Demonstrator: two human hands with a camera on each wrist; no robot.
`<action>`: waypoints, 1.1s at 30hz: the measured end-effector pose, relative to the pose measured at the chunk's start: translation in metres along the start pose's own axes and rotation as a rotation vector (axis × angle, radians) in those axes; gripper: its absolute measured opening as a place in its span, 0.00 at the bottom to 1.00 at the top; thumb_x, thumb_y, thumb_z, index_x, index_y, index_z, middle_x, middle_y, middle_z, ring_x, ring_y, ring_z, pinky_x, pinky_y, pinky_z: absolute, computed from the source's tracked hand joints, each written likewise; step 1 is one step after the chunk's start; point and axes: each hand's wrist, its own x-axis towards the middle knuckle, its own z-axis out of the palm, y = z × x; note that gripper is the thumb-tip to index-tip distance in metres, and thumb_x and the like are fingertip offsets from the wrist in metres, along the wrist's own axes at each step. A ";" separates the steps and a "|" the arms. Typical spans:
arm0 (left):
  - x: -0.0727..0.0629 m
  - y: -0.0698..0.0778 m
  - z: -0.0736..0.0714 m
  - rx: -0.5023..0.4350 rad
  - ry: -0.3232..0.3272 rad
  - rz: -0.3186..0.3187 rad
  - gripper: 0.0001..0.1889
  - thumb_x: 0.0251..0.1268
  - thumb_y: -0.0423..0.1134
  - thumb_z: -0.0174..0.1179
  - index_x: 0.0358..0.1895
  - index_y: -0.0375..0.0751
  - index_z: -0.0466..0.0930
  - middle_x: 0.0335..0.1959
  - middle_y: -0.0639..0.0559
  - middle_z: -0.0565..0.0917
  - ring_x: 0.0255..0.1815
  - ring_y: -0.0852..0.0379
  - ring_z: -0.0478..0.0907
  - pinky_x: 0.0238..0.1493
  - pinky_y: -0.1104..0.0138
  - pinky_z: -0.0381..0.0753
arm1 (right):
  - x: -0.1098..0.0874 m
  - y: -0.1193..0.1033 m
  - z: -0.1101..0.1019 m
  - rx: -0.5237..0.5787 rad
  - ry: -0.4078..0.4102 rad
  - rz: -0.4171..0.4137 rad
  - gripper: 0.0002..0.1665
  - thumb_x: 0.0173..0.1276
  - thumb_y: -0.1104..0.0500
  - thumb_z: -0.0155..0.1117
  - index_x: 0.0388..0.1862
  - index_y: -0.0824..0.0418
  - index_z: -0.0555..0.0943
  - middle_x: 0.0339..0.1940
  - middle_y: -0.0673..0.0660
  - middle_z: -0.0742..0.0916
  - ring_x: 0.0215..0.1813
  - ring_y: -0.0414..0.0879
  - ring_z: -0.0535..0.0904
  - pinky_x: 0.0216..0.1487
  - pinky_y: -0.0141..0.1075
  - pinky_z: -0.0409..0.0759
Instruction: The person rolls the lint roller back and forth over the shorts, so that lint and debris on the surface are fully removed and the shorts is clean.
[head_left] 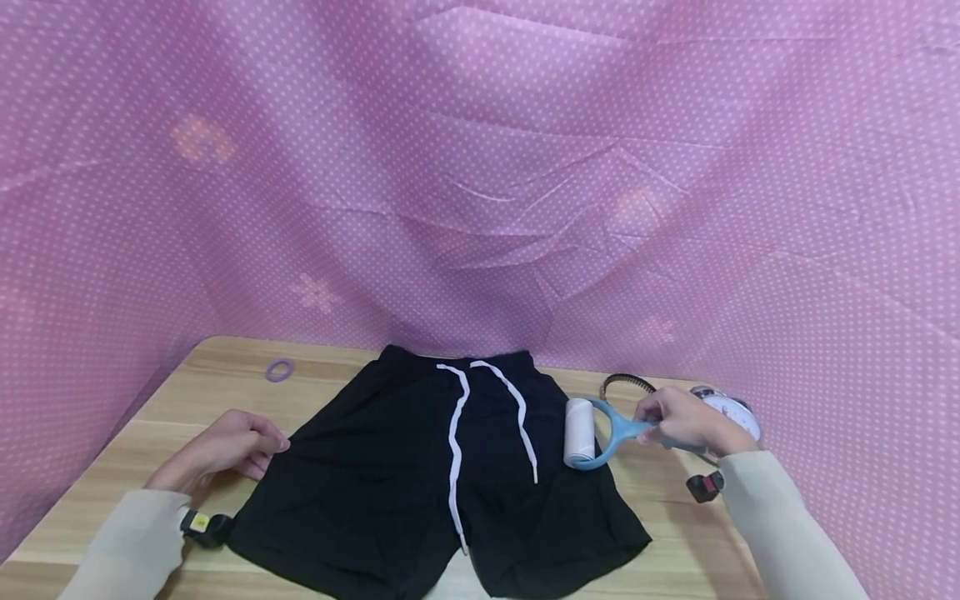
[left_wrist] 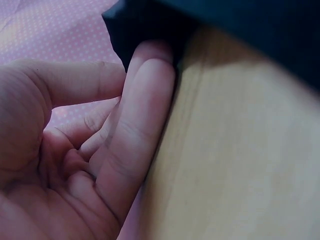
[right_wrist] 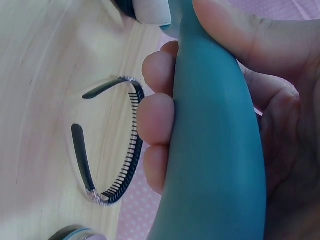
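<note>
A pair of black shorts [head_left: 352, 475] with two white drawstrings lies spread on the wooden table. At its left edge, my left hand [head_left: 232, 446] pinches the fabric between thumb and fingertips; the left wrist view shows the black cloth [left_wrist: 150, 25] at those fingertips. My right hand [head_left: 678, 417] grips the blue handle [right_wrist: 215, 130] of a lint roller [head_left: 579, 433], fingers wrapped around it. The roller's white cylinder overlaps the right side of the shorts, below the waistband.
A black toothed headband [right_wrist: 132, 150] lies on the table [head_left: 165, 408] beyond the right hand. Near it is a round white-faced clock [head_left: 738, 412], partly behind the right wrist. A purple ring [head_left: 279, 370] lies at the back left. A pink dotted curtain [head_left: 480, 208] surrounds the table.
</note>
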 end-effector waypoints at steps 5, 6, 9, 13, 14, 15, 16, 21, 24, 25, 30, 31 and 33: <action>-0.001 0.001 0.000 0.001 0.000 -0.004 0.12 0.67 0.36 0.61 0.46 0.28 0.84 0.25 0.52 0.79 0.25 0.58 0.80 0.30 0.63 0.87 | -0.003 0.004 -0.003 -0.021 -0.002 0.000 0.04 0.56 0.57 0.75 0.30 0.55 0.87 0.18 0.44 0.77 0.22 0.40 0.68 0.28 0.32 0.70; -0.001 0.001 0.000 0.004 -0.003 -0.004 0.12 0.68 0.36 0.61 0.46 0.28 0.84 0.25 0.52 0.79 0.25 0.58 0.80 0.30 0.63 0.87 | -0.003 0.004 -0.003 -0.024 -0.005 0.005 0.04 0.56 0.57 0.75 0.30 0.55 0.87 0.19 0.44 0.77 0.23 0.40 0.69 0.29 0.32 0.69; -0.002 0.002 -0.001 -0.003 -0.002 -0.016 0.12 0.67 0.36 0.62 0.45 0.29 0.84 0.26 0.52 0.79 0.25 0.57 0.80 0.30 0.62 0.87 | -0.004 0.005 -0.006 -0.042 -0.005 0.015 0.04 0.55 0.57 0.75 0.29 0.53 0.87 0.20 0.44 0.78 0.25 0.40 0.69 0.32 0.33 0.69; -0.002 0.002 -0.001 -0.002 -0.005 -0.015 0.12 0.67 0.36 0.62 0.45 0.29 0.84 0.26 0.51 0.80 0.26 0.57 0.81 0.31 0.62 0.88 | -0.007 0.007 -0.009 -0.055 -0.005 0.032 0.05 0.54 0.57 0.76 0.28 0.53 0.87 0.20 0.45 0.79 0.25 0.41 0.70 0.31 0.33 0.70; -0.002 0.002 -0.001 0.000 -0.008 -0.011 0.12 0.67 0.36 0.61 0.45 0.29 0.84 0.26 0.51 0.81 0.26 0.57 0.81 0.32 0.61 0.88 | -0.008 0.007 -0.010 -0.054 -0.005 0.035 0.04 0.54 0.57 0.76 0.28 0.53 0.87 0.20 0.45 0.78 0.25 0.42 0.70 0.30 0.33 0.70; -0.002 0.002 -0.001 0.002 -0.011 -0.006 0.12 0.67 0.36 0.61 0.45 0.29 0.84 0.26 0.50 0.81 0.26 0.57 0.81 0.32 0.61 0.88 | -0.009 0.007 -0.011 -0.055 -0.005 0.038 0.04 0.54 0.57 0.76 0.28 0.53 0.87 0.20 0.45 0.78 0.25 0.42 0.70 0.30 0.33 0.70; -0.002 0.002 -0.001 0.002 -0.011 -0.005 0.12 0.67 0.36 0.61 0.45 0.29 0.84 0.27 0.50 0.81 0.27 0.56 0.81 0.32 0.61 0.88 | -0.009 0.008 -0.012 -0.061 -0.004 0.042 0.04 0.54 0.58 0.76 0.28 0.53 0.87 0.20 0.46 0.78 0.25 0.42 0.70 0.30 0.33 0.70; -0.002 0.002 -0.001 0.001 -0.007 -0.008 0.13 0.67 0.36 0.62 0.46 0.29 0.84 0.27 0.50 0.80 0.26 0.56 0.81 0.31 0.61 0.88 | -0.014 0.009 -0.016 -0.125 0.010 0.048 0.04 0.53 0.57 0.76 0.27 0.50 0.87 0.21 0.45 0.80 0.28 0.43 0.71 0.35 0.36 0.67; -0.002 0.002 -0.001 0.007 -0.001 -0.010 0.13 0.67 0.37 0.62 0.46 0.29 0.84 0.26 0.50 0.80 0.26 0.56 0.81 0.31 0.61 0.88 | -0.017 0.010 -0.019 -0.146 0.006 0.056 0.04 0.53 0.57 0.76 0.27 0.50 0.87 0.21 0.45 0.81 0.29 0.43 0.71 0.37 0.37 0.66; -0.002 0.002 -0.001 0.008 -0.001 -0.011 0.13 0.67 0.37 0.62 0.46 0.29 0.84 0.27 0.50 0.81 0.27 0.56 0.81 0.31 0.61 0.88 | -0.018 0.011 -0.019 -0.143 0.003 0.058 0.04 0.53 0.57 0.76 0.27 0.51 0.87 0.22 0.45 0.82 0.29 0.43 0.71 0.37 0.37 0.66; -0.002 0.001 -0.001 0.008 -0.002 -0.019 0.13 0.67 0.37 0.62 0.47 0.28 0.84 0.28 0.50 0.82 0.28 0.56 0.82 0.32 0.61 0.88 | -0.021 0.009 -0.024 -0.136 -0.012 0.050 0.05 0.53 0.58 0.76 0.29 0.53 0.87 0.22 0.45 0.81 0.28 0.42 0.71 0.35 0.35 0.67; -0.002 0.001 -0.001 0.006 -0.002 -0.020 0.13 0.67 0.37 0.62 0.47 0.29 0.84 0.28 0.50 0.82 0.28 0.56 0.82 0.32 0.61 0.88 | -0.021 0.008 -0.025 -0.138 -0.013 0.049 0.05 0.53 0.58 0.76 0.29 0.53 0.87 0.22 0.45 0.81 0.28 0.42 0.71 0.34 0.35 0.67; -0.001 0.001 -0.001 0.005 -0.003 -0.019 0.14 0.68 0.37 0.62 0.47 0.29 0.84 0.28 0.50 0.81 0.28 0.56 0.82 0.32 0.61 0.88 | -0.023 0.006 -0.028 -0.148 -0.017 0.048 0.05 0.53 0.58 0.76 0.28 0.54 0.87 0.22 0.45 0.80 0.28 0.42 0.71 0.33 0.34 0.67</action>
